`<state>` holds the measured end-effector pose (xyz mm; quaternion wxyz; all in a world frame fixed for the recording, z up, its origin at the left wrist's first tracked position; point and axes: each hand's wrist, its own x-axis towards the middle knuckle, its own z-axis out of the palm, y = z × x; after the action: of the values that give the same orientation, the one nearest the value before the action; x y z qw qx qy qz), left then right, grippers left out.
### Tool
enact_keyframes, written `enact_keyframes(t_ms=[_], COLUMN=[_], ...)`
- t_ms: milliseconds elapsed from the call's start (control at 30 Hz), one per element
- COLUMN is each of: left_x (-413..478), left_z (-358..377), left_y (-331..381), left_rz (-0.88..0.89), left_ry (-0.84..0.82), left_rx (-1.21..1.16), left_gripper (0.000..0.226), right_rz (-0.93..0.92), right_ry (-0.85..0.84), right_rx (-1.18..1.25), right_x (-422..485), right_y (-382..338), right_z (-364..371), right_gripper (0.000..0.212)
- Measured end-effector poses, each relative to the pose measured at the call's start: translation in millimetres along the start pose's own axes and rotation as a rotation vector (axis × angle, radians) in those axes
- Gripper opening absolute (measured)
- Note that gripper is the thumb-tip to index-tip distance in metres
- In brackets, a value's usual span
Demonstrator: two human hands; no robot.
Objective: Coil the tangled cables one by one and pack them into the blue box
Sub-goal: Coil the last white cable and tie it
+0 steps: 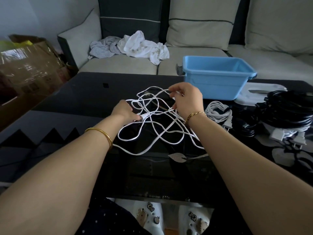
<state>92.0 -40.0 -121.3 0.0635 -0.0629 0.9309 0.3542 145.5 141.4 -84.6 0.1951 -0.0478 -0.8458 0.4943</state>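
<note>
With the blue box (218, 78) seemingly empty, the left hand (124, 111) gripped the tangled white cable (152, 133)'s plug while the right hand (186, 100) pinched a loop, black cables (288, 109) waiting.

A glossy black table (84, 99) fills the middle, and behind it, from ten to two o'clock, runs a pale grey sofa (118, 67) with dark piping, a dark back cushion (128, 16) at twelve and light cushions (201, 22) toward one. Crumpled white and grey cloths (144, 46) lie on the seat near twelve. A taped cardboard box (28, 65) stands at ten below a pale bluish wall (42, 12), in soft, dim light.
</note>
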Motion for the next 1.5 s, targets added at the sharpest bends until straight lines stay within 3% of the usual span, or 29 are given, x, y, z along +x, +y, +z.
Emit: enact_keyframes(t_ms=[100,167,267,333,433,500,667,833,967,1067,1133,1300,1367,1500], left_x=[-15,-25,-37,-44,-59,-68,-84,-85,-75,-71,-70,-64,-67,-73], left_z=[-11,-21,-33,-36,-35,-32,-14,0,0,3,6,10,11,12], left_y=[20,38,61,74,92,102,118,115,109,106,107,116,121,130], left_rz=[-0.057,-0.113,-0.210,-0.170,-0.028,0.053,0.159,0.140,0.129,0.074,0.081,0.177,0.217,0.330], left_ry=[-0.024,-0.050,-0.275,-0.445,-0.593,-0.637,-0.642,-0.686,-0.519,-0.454,-0.529,-0.795,-0.865,-0.840], left_rx=[-0.042,-0.143,-0.411,-0.537,-0.595,-0.634,-0.599,-0.606,-0.461,-0.655,-0.750,-0.929,-1.004,-1.214], left_gripper=[0.014,0.021,0.028,0.036,0.037,0.037,0.027,0.020,0.019,0.019,0.012,0.038,0.037,0.028], right_rz=[0.074,0.178,0.280,0.108,-0.280,-0.358,-0.266,-0.194,-0.094,-0.057,-0.024,0.176,0.243,0.178], right_ry=[0.160,0.126,-0.019,-0.002,-0.060,-0.120,-0.131,-0.022,0.064,0.103,0.138,0.183,0.175,0.083], right_rx=[-0.038,-0.177,-0.484,-0.514,-0.368,-0.294,-0.118,-0.053,0.203,0.276,0.299,0.317,0.315,0.063], right_x=[10,13,5,-1,-1,-2,-7,0,6,12,16,23,25,26], right_y=[8,12,12,4,-8,-14,-10,1,3,3,7,32,41,45], right_z=[-9,-17,-26,-30,-32,-35,-59,-70,-76,-77,-76,-75,-71,-64], right_gripper=[0.028,0.033,0.045,0.054,0.064,0.063,0.043,0.022,0.015,0.019,0.021,0.024,0.027,0.023])
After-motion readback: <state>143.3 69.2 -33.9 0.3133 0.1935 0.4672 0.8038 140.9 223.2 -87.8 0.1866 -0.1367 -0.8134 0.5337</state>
